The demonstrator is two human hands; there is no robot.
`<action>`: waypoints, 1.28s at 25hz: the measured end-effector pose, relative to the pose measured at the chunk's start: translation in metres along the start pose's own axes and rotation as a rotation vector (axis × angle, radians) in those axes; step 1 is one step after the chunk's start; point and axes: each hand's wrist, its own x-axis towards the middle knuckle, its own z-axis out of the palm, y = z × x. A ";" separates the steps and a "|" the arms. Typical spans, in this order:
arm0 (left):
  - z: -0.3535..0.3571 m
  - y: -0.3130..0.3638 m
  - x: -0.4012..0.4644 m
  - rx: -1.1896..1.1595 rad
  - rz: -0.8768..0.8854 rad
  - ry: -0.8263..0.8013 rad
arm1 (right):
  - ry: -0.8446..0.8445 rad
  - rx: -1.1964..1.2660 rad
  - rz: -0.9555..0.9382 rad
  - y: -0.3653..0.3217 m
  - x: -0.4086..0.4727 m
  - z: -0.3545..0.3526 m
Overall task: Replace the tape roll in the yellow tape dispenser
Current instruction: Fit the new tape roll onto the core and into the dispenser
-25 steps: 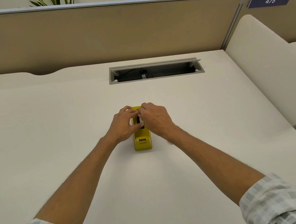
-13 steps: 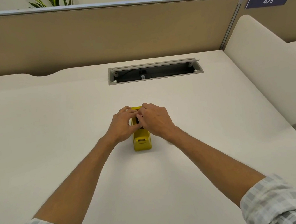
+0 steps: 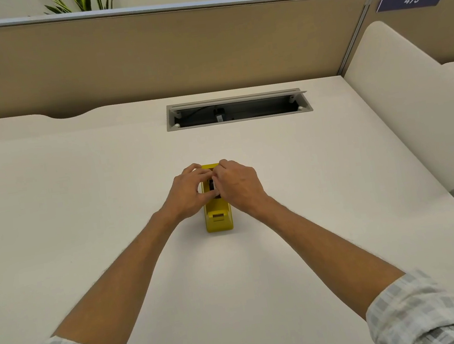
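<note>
Both hands (image 3: 213, 188) grip the yellow tape dispenser (image 3: 218, 219), hiding its roll.

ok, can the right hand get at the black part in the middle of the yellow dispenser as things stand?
Probably yes: the right hand is already on the yellow tape dispenser, fingers curled at the black part. The left hand grips the other side and leaves it uncovered.

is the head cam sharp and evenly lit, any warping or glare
Head view: soft, even light, no glare on the desk; both hands cast only faint shadows around the yellow tape dispenser, which looks sharp; wide-angle distortion bends the partition top edge and stretches the sleeves.
</note>
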 end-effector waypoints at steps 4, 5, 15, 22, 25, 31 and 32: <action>0.000 0.000 0.000 -0.001 -0.010 -0.001 | -0.044 -0.005 -0.011 0.003 -0.001 0.004; 0.000 0.000 0.000 -0.001 -0.011 0.000 | -0.053 -0.005 -0.010 0.004 0.000 0.005; 0.003 -0.004 0.001 0.005 -0.006 0.007 | -0.090 0.056 -0.017 0.010 -0.001 0.007; 0.001 -0.001 0.001 -0.007 -0.011 -0.005 | -0.038 0.179 0.008 0.009 -0.004 -0.005; 0.001 -0.001 0.000 -0.011 -0.003 0.003 | -0.054 0.197 0.032 0.007 -0.004 -0.005; 0.002 -0.001 0.000 -0.001 -0.028 -0.003 | -0.104 0.169 0.000 0.008 -0.002 -0.005; 0.002 -0.001 0.000 -0.001 -0.026 -0.004 | -0.109 0.171 -0.008 0.009 -0.001 -0.005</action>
